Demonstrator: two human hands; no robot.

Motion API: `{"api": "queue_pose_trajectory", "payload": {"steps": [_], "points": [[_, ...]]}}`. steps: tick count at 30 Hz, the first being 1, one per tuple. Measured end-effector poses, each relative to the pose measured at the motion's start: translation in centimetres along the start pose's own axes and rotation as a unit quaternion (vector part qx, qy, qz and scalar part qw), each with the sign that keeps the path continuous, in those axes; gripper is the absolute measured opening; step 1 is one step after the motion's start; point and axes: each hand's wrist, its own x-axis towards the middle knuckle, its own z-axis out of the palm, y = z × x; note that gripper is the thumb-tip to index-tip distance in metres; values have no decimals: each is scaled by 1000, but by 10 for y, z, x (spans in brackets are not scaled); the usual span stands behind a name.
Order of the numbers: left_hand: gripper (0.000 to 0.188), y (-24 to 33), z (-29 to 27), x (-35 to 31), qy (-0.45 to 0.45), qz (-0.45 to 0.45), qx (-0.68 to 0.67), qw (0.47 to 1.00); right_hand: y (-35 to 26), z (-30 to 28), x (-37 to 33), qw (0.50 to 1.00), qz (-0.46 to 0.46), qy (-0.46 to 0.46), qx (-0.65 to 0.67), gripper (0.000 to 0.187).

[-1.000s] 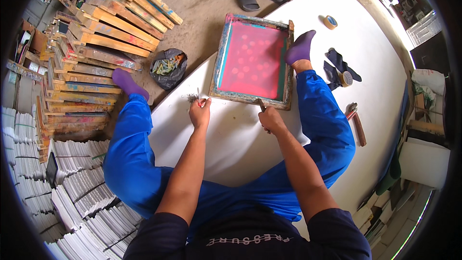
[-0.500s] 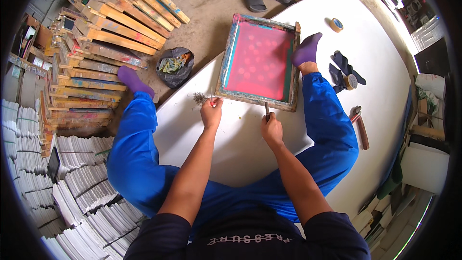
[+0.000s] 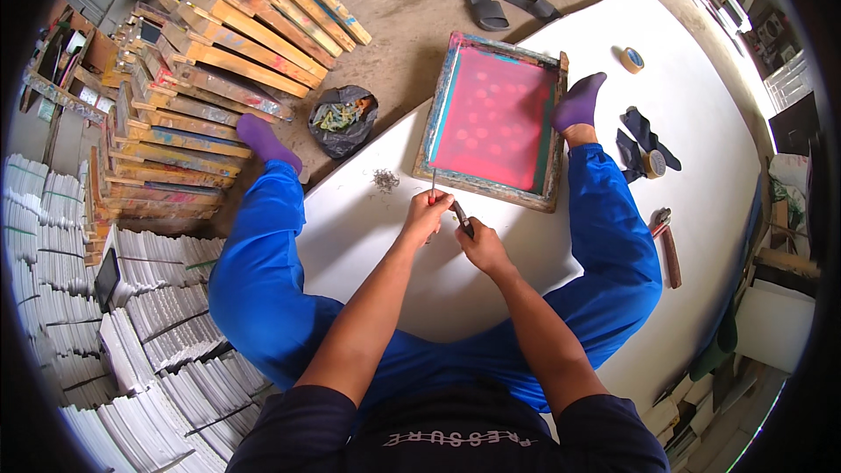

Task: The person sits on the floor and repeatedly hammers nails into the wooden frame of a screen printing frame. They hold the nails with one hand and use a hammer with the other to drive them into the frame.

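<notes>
My left hand (image 3: 424, 219) is closed around a slim red-handled tool (image 3: 433, 195) that looks like a screwdriver, its thin shaft pointing away from me. In my right hand (image 3: 486, 247) is a short dark tool (image 3: 462, 220); its far end meets the fingertips of my left hand, and its exact kind is unclear. Just beyond both hands lies a wooden-framed printing screen (image 3: 492, 123) with pink mesh and teal edges, flat on the white board. To the left of my left hand is a small heap of thin metal bits (image 3: 385, 180), apparently staples.
The white board (image 3: 639, 298) bears a tape roll (image 3: 631, 60), dark cloth strips (image 3: 648, 136), another roll (image 3: 653, 164) and a hammer (image 3: 670, 254). A black bag of scraps (image 3: 346, 121) stands by my left foot. Stacked wooden frames (image 3: 188, 140) and paper bundles (image 3: 166, 333) line the left.
My two hands have come together: the left drew back from the metal bits, the right moved left with its tool, away from the screen's near edge. The whole view has shifted slightly.
</notes>
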Motion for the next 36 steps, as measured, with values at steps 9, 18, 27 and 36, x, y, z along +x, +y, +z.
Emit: {"api": "queue_pose_trajectory", "payload": {"steps": [9, 18, 27, 36], "points": [[29, -52, -31, 37, 189, 70, 114, 973, 4, 0, 5, 918, 116, -82, 369, 42], [40, -28, -78, 36, 422, -4, 235, 876, 27, -14, 20, 924, 189, 49, 328, 24], [39, -27, -68, 30, 411, 5, 221, 884, 22, -11, 32, 928, 196, 49, 314, 32], [39, -29, -54, 29, 388, 26, 211, 897, 8, -16, 38, 903, 252, 36, 346, 37]]}}
